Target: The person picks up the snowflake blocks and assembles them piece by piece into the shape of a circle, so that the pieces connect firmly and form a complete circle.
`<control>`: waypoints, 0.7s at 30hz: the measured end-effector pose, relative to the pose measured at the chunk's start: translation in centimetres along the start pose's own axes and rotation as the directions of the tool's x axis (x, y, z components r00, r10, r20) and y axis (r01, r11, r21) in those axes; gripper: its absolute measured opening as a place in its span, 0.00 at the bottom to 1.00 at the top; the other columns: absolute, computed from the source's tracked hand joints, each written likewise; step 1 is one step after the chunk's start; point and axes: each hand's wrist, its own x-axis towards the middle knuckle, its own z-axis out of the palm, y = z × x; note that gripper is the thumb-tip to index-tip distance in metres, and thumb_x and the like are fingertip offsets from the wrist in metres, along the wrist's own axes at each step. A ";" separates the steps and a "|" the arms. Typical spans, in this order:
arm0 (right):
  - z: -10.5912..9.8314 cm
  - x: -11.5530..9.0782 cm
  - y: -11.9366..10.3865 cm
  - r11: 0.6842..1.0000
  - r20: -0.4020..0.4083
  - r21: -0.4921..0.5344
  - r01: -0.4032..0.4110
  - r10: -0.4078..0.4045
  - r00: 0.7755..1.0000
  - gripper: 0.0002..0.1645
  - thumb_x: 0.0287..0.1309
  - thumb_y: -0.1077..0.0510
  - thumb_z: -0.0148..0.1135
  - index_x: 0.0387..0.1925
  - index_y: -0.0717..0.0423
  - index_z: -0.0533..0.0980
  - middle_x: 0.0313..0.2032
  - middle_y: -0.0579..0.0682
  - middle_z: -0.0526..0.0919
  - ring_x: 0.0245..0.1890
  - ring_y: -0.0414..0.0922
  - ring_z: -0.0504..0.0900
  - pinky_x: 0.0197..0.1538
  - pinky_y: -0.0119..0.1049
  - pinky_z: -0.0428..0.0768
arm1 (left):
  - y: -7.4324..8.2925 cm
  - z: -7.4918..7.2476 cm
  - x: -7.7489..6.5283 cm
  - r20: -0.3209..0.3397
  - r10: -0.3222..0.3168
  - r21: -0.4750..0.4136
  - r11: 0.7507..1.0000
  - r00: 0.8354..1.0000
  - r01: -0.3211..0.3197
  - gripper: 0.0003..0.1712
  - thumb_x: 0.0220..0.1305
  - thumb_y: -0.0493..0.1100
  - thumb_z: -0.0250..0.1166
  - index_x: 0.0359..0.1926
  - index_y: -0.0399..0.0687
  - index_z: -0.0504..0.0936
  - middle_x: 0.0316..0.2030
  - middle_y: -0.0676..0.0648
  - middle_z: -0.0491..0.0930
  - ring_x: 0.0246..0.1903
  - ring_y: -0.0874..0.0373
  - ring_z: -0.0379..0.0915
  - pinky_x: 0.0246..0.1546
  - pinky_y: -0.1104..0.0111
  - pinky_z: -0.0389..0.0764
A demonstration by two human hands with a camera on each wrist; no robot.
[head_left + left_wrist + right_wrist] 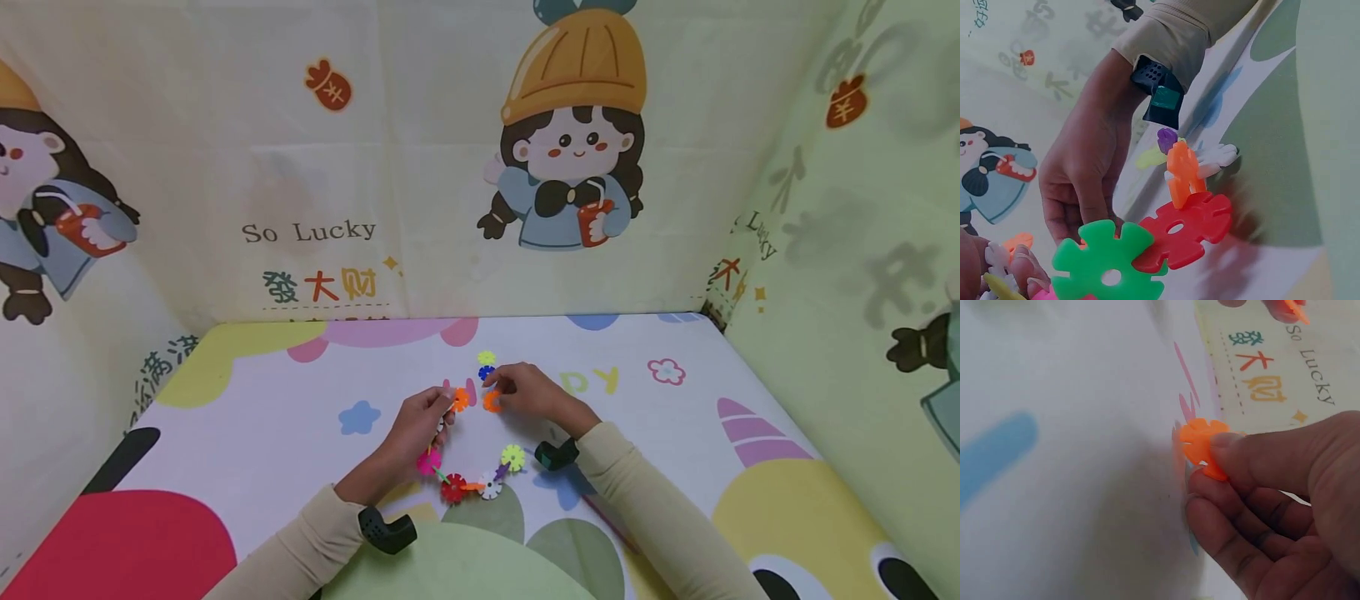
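Orange disc (1195, 439), pinched, right fingers (1216, 491) nearly together

Blue disc (486, 372), yellow disc (486, 357), seemingly on table (292, 454).

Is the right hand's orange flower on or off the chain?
Off: the right hand pinches the orange flower, visibly apart from the chain.

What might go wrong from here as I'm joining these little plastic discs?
The orange snowflake disc, pinched at one side by the right grip, might slip or twist. The snowflake-disc chain curving from the left grip could unlink if tugged. The blue disc, close to the right grip in the head view, might get bumped.
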 end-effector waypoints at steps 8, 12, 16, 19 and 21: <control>-0.3 -0.7 0.2 0.995 -0.041 0.099 -0.011 0.015 0.999 0.07 0.56 0.68 0.65 0.36 0.57 0.82 0.33 0.45 0.81 0.33 0.44 0.77 0.39 0.33 0.79 | -0.1 0.1 0.2 0.015 -0.026 -0.031 0.999 1.000 0.027 0.21 0.74 0.54 0.52 0.51 0.41 0.75 0.31 0.45 0.73 0.20 0.59 0.62 0.21 0.72 0.68; -0.5 -0.9 0.0 0.982 -0.059 0.188 0.003 0.009 0.998 0.10 0.56 0.70 0.64 0.40 0.60 0.82 0.32 0.48 0.80 0.31 0.44 0.79 0.37 0.33 0.81 | -0.1 0.1 0.3 0.026 -0.025 -0.028 0.999 0.999 0.026 0.21 0.75 0.53 0.50 0.50 0.39 0.74 0.31 0.45 0.73 0.20 0.59 0.62 0.22 0.72 0.68; -0.5 -1.0 -0.4 0.971 -0.071 0.238 -0.010 0.027 0.997 0.09 0.57 0.69 0.64 0.41 0.61 0.83 0.34 0.52 0.82 0.30 0.44 0.81 0.36 0.33 0.82 | -0.2 0.2 0.3 0.039 -0.030 -0.014 0.999 0.999 0.030 0.21 0.76 0.52 0.49 0.55 0.39 0.73 0.32 0.44 0.73 0.19 0.58 0.60 0.22 0.72 0.67; -0.4 -1.1 -0.6 0.969 -0.079 0.247 -0.030 0.051 0.996 0.06 0.57 0.69 0.66 0.37 0.60 0.83 0.33 0.51 0.84 0.30 0.43 0.82 0.37 0.34 0.82 | -0.2 0.2 0.4 0.043 -0.038 -0.009 0.999 0.998 0.038 0.22 0.76 0.52 0.49 0.57 0.40 0.73 0.32 0.44 0.73 0.18 0.59 0.60 0.21 0.72 0.66; -0.4 -1.2 -0.7 0.967 -0.077 0.251 -0.035 0.056 0.995 0.05 0.56 0.69 0.66 0.35 0.59 0.82 0.31 0.50 0.83 0.30 0.43 0.83 0.38 0.35 0.82 | -0.2 0.3 0.5 0.043 -0.038 -0.012 0.999 0.998 0.038 0.21 0.76 0.52 0.50 0.54 0.40 0.74 0.31 0.45 0.72 0.18 0.59 0.60 0.21 0.72 0.66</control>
